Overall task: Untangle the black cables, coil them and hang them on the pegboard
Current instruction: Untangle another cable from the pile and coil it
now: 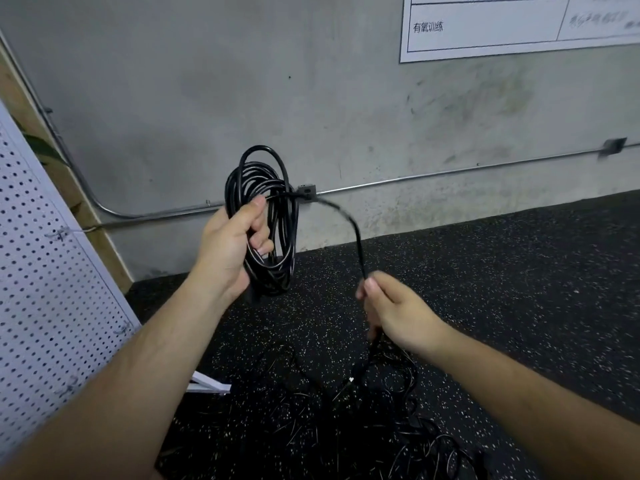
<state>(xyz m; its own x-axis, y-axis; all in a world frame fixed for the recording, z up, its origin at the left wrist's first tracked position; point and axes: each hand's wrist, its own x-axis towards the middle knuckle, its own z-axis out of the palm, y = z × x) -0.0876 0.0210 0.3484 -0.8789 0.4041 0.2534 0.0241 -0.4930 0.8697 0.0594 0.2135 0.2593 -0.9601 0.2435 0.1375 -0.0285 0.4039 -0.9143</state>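
Coiling is under way: left hand (230, 244) grips the coil (266, 220), right hand (394, 311) pinches the loose cable (356, 233) just below-right, to be looped next onto it.

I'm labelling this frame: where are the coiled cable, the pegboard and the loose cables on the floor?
coiled cable (289, 226), head view, strands on the loop's right side.
pegboard (45, 271), head view, its perforated white face.
loose cables (362, 367), head view, strand on the floor.
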